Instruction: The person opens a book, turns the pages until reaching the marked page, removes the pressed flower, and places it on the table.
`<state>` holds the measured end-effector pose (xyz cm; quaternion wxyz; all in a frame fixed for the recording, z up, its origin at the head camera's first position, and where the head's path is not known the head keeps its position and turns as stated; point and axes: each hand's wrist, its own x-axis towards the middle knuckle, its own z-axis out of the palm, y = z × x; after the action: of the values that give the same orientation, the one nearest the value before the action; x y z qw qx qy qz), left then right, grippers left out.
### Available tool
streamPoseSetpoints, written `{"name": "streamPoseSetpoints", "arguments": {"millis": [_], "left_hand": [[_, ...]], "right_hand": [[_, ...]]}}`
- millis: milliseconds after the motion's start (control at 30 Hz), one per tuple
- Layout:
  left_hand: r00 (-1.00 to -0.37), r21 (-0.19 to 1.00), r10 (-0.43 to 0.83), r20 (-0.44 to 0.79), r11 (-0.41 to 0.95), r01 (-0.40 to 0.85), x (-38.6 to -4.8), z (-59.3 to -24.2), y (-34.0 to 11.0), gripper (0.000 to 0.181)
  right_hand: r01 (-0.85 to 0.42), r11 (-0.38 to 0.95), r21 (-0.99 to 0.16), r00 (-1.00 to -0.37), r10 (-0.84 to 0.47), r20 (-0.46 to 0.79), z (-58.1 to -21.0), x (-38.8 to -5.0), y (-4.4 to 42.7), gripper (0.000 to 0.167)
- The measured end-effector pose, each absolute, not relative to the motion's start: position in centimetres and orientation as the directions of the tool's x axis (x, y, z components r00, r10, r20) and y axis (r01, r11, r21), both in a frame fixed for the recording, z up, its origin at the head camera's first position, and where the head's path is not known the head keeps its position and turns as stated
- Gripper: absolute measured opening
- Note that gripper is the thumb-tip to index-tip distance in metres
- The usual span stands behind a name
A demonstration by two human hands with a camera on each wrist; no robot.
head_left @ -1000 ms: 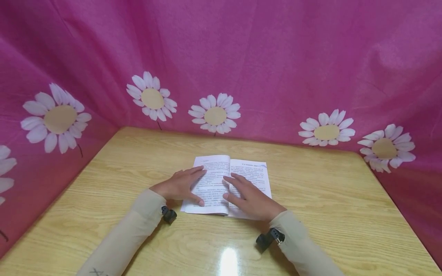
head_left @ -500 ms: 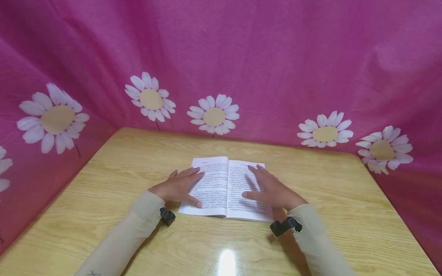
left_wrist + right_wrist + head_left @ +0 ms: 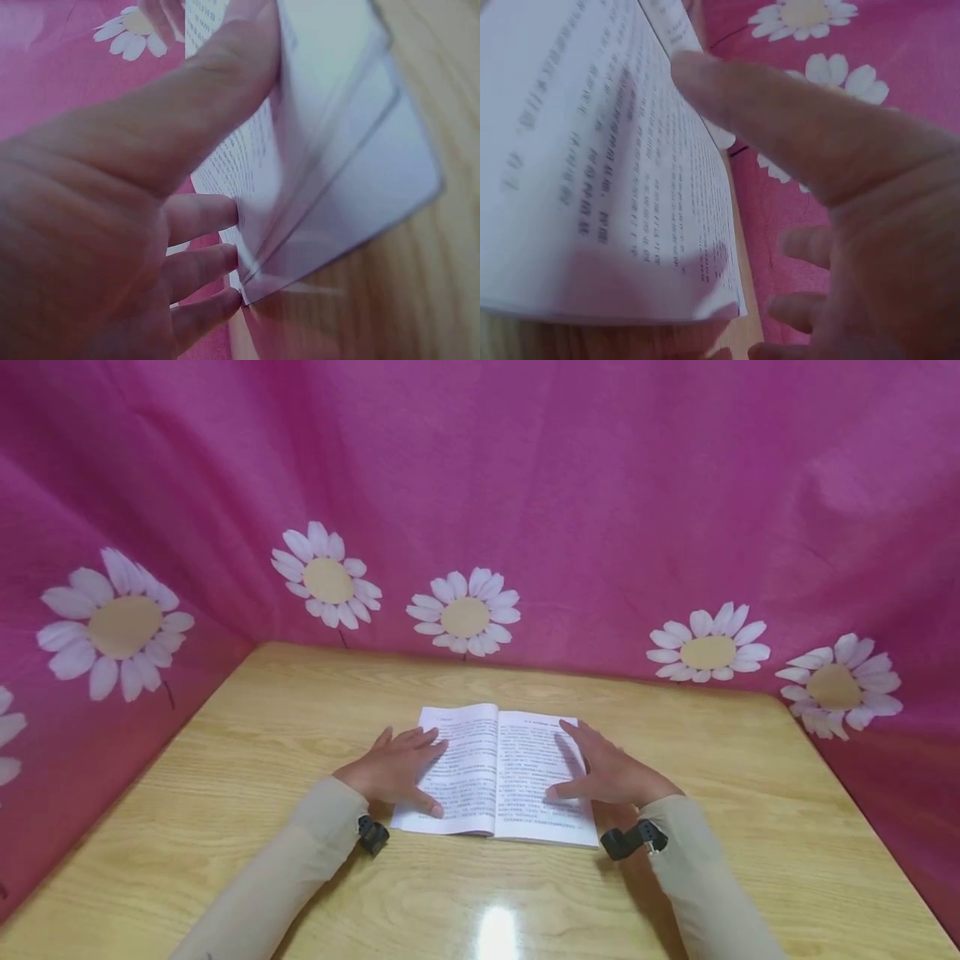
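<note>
An open book (image 3: 465, 785) with printed white pages lies near the middle of the table. My left hand (image 3: 393, 770) rests over its left page, fingers spread; in the left wrist view the thumb (image 3: 225, 75) lies across the page and the other fingertips touch the outer page edges. Those edges fan slightly apart. Over the right page is my right hand (image 3: 618, 771), with its fingers spread and its thumb (image 3: 742, 105) extended above the print. A shadow from that hand falls on the page. Whether the right hand touches the paper I cannot tell.
The light wooden table (image 3: 750, 827) surrounds the book on all sides. A pink curtain (image 3: 570, 510) with large white daisies hangs along the back and sides. A black wrist camera (image 3: 372, 835) is strapped to the left wrist, another black camera (image 3: 633, 839) to the right.
My right hand has moved rightward, from the book's middle to the outer side of the right page, uncovering more print. My left hand has stayed almost in place.
</note>
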<state>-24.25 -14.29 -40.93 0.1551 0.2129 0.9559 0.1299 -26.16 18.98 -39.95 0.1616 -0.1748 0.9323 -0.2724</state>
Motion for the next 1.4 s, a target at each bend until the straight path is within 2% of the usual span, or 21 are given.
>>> {"name": "streamPoseSetpoints", "arguments": {"millis": [167, 333, 667, 933, 1200, 1400], "left_hand": [[-0.86, 0.302, 0.433, -0.269, 0.886, 0.351, -24.1, -41.5, -13.7, 0.104], [-0.86, 0.311, 0.427, -0.281, 0.888, 0.339, -24.0, -42.0, -13.2, 0.104], [-0.863, 0.316, 0.433, -0.26, 0.883, 0.348, -23.9, -41.5, -12.6, 0.105], [-0.863, 0.306, 0.434, -0.258, 0.884, 0.353, -24.1, -41.0, -13.3, 0.106], [-0.866, 0.308, 0.437, -0.243, 0.882, 0.358, -24.3, -41.4, -13.6, 0.106], [-0.867, 0.321, 0.433, -0.248, 0.881, 0.348, -24.2, -41.4, -13.6, 0.106]], "right_hand": [[-0.156, 0.776, -0.611, -0.877, -0.393, -0.275, -40.7, -26.5, 19.0, 0.121], [-0.088, 0.801, -0.592, -0.875, -0.346, -0.338, -41.5, -26.5, 19.1, 0.127], [-0.106, 0.794, -0.599, -0.877, -0.359, -0.32, -41.0, -26.6, 20.0, 0.132], [-0.243, 0.836, -0.492, -0.884, -0.4, -0.242, -41.4, -26.4, 19.5, 0.128], [-0.253, 0.821, -0.512, -0.886, -0.409, -0.217, -41.7, -26.8, 19.2, 0.129], [-0.209, 0.803, -0.558, -0.894, -0.388, -0.225, -41.6, -26.9, 19.1, 0.132]]}}
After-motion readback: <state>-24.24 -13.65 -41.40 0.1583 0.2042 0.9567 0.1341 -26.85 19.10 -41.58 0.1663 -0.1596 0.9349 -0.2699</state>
